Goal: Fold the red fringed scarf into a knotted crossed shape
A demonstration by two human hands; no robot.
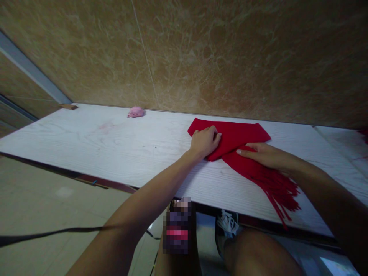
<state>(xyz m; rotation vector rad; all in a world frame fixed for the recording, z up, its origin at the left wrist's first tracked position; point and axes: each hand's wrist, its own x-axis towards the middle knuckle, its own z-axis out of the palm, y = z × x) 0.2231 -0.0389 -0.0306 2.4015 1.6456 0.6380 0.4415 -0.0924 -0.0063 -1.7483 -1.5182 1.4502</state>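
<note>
Pressing red scarf [244, 134]: left hand [204, 142] curled around fold; right hand [267, 155] flat, open

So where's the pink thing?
Head view: the pink thing lies at the back edge of the white table by the wall, left of the red scarf.

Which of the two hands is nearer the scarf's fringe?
The right hand, lying flat on the strip that runs into the fringe. The left hand is curled on the folded part of the scarf, farther from it.
</note>
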